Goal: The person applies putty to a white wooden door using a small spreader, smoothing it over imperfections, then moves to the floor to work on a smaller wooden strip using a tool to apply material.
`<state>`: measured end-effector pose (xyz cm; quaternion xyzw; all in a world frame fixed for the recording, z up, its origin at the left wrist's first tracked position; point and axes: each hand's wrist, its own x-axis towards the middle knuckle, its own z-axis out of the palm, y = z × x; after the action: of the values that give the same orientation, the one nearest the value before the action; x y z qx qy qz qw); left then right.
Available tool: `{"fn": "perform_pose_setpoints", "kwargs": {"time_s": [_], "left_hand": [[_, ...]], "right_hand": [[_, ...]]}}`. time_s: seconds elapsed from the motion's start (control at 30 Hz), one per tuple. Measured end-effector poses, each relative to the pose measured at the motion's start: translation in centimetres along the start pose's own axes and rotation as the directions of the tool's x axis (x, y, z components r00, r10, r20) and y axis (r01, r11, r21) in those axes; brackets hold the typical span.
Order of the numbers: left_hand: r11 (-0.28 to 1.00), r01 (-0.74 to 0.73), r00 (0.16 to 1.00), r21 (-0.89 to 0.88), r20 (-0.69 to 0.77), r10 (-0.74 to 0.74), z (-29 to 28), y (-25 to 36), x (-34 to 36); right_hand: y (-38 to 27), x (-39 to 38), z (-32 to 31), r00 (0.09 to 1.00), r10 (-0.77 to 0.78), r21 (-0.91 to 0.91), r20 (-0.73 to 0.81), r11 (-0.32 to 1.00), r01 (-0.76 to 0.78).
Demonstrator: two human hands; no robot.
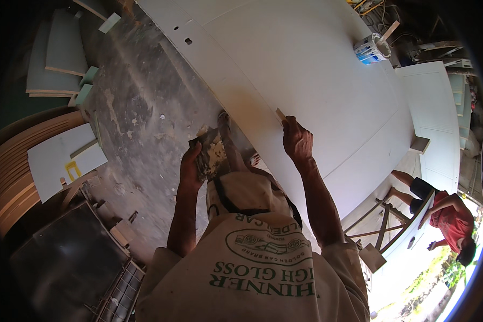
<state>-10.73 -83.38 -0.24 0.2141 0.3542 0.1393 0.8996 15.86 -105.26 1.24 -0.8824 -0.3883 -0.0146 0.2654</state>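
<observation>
My left hand (190, 165) is closed around a small dark board (211, 154) smeared with pale putty, held beside the long edge of a large white door panel (306, 59). Over the panel, my right hand (297, 140) grips a thin, light-coloured scraper (280, 114). The scraper's end lies close to a fine line running along the panel; whether it touches the surface I cannot tell. A brownish shaded patch shows on the panel near it. Two small dark holes sit near the panel's far left edge.
On the panel's far right stands a blue-and-white tin (373, 49) with a wooden stick in it. A person in a red shirt (453, 221) works at another white panel on the right. Boards (64, 48) lie at the far left, above a spattered grey floor (139, 102).
</observation>
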Motion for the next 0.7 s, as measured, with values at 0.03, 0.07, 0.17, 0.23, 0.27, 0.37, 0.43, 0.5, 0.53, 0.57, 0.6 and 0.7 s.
{"fn": "perform_pose_setpoints", "kwargs": {"time_s": [0.03,0.07,0.17,0.23,0.27,0.37,0.43,0.5,0.53,0.57,0.6,0.7], "left_hand": [[1.0,-0.013,1.0,-0.005,0.006,0.014,0.0,0.0,-0.1],[1.0,-0.022,1.0,-0.003,0.0,0.022,-0.1,0.0,-0.2],[0.999,-0.037,0.999,-0.008,-0.017,0.037,-0.4,-0.2,-0.6],[0.999,-0.038,0.999,-0.026,-0.025,0.037,-0.7,-0.5,-0.9],[0.999,-0.033,0.999,-0.032,-0.028,0.032,-0.8,-0.7,-1.0],[0.999,-0.022,0.999,-0.047,-0.033,0.021,-0.9,-1.1,-1.2],[0.998,-0.025,0.999,-0.054,-0.032,0.024,-0.9,-1.3,-1.4],[0.998,-0.032,0.999,-0.045,-0.034,0.031,-1.0,-1.4,-1.4],[0.999,-0.035,0.999,-0.041,-0.032,0.033,-0.9,-1.4,-1.3],[0.999,-0.032,0.999,-0.036,-0.042,0.031,-0.8,-1.4,-1.2],[0.999,-0.029,0.998,-0.03,-0.051,0.027,-0.7,-1.3,-1.1],[0.999,-0.036,0.998,-0.037,-0.05,0.034,0.1,-1.1,-1.3]], "right_hand": [[0.1,0.1,0.2,1.0,-0.006,-0.012,0.023,1.0,0.006],[0.1,0.2,0.3,0.999,-0.012,-0.024,0.047,1.0,0.013],[-0.1,0.3,0.6,0.998,-0.054,-0.021,0.039,0.998,0.055],[-0.1,0.4,0.4,0.995,-0.086,-0.046,0.041,0.995,0.088],[-0.1,0.5,0.3,0.994,-0.102,-0.057,0.042,0.993,0.104],[-0.3,0.4,0.1,0.993,-0.105,-0.086,0.058,0.99,0.11],[-0.2,0.1,-0.4,0.991,-0.106,-0.09,0.078,0.99,0.113],[0.1,-0.6,-0.8,0.99,-0.094,-0.091,0.104,0.99,0.104],[0.4,-1.0,-1.0,0.99,-0.082,-0.093,0.119,0.991,0.093],[0.6,-1.5,-1.2,0.989,-0.068,-0.096,0.133,0.992,0.081],[0.9,-1.9,-1.5,0.989,-0.07,-0.093,0.134,0.992,0.083],[1.0,-3.4,-2.6,0.988,-0.068,-0.093,0.139,0.992,0.081]]}}
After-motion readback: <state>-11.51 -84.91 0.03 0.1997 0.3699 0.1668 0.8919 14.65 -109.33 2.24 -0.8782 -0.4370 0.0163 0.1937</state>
